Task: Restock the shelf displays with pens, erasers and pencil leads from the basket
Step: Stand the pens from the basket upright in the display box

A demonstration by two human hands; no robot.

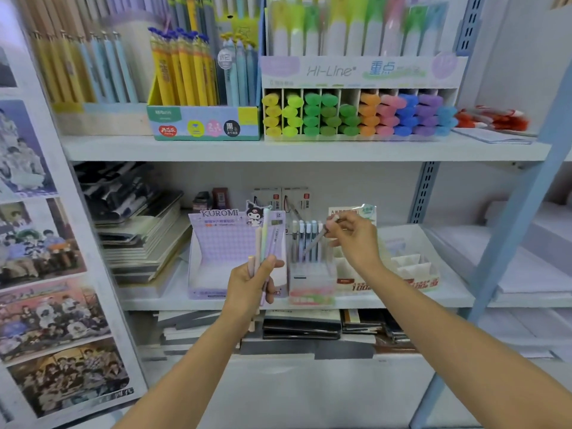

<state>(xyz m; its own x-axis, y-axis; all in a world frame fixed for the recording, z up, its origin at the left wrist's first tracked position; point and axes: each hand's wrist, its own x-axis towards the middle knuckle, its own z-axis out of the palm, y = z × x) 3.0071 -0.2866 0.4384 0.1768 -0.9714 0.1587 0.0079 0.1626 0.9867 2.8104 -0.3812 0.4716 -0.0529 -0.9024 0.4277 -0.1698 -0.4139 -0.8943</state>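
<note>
My left hand (253, 283) grips a bundle of pastel pens (266, 239), pink, green and purple, upright in front of the purple Kuromi display box (213, 267) on the middle shelf. My right hand (353, 236) pinches a single grey pen (322, 236), tilted, its tip over the clear pen holder (311, 283). That holder stands right of the Kuromi box and has several pale blue and white pens (306, 239) upright in it. The basket is out of view.
A white divided display box (411, 270) sits right of the holder. Stacked notebooks (142, 239) fill the shelf's left. The upper shelf carries a highlighter display (359, 116) and boxes of yellow and blue pens (198, 88). A photo board (46, 243) stands at left.
</note>
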